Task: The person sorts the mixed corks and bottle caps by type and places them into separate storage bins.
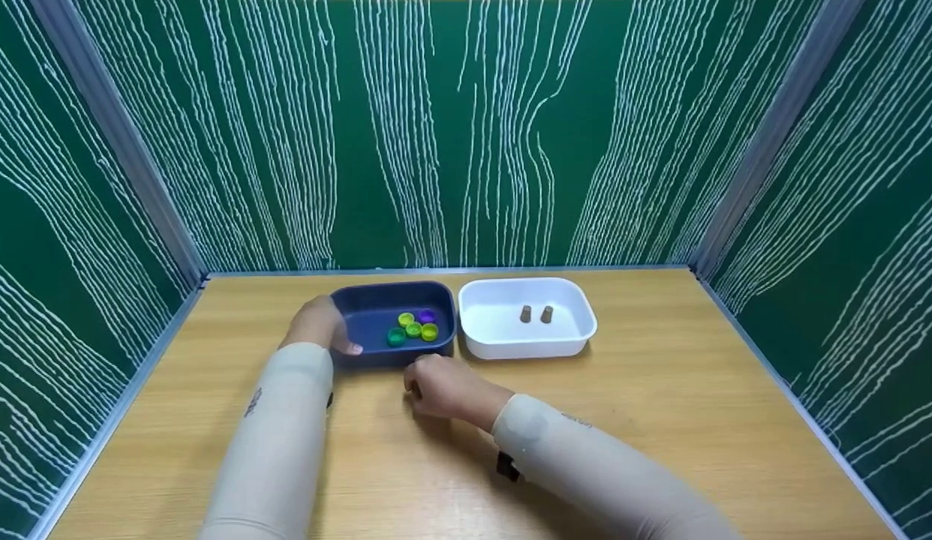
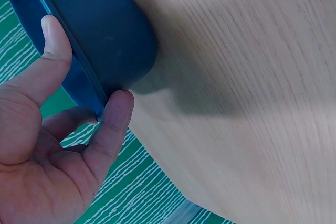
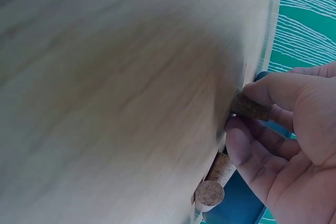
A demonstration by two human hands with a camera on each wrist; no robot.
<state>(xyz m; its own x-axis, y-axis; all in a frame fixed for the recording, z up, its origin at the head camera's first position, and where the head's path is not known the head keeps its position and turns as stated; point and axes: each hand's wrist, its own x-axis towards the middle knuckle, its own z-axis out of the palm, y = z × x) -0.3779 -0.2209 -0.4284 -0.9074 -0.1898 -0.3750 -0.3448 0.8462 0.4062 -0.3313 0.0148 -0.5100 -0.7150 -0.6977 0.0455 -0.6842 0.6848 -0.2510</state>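
Note:
In the head view, a dark blue container (image 1: 376,298) holds several small round plastic caps (image 1: 413,330) in yellow, green and purple. My left hand (image 1: 316,322) grips its left end, with the thumb (image 2: 56,38) and fingers at the rim in the left wrist view. In front of the container, my right hand (image 1: 447,386) is low over the table. The right wrist view has it pinching a brown cork (image 3: 251,107) between thumb and fingers. Two more corks (image 3: 210,193) are just below those fingers there; in the head view the hand hides them.
A white container (image 1: 526,349) stands close to the right of the dark blue one, with two corks (image 1: 547,314) in it. The wooden table (image 1: 661,420) is bounded by green walls (image 1: 451,135) with white wavy lines.

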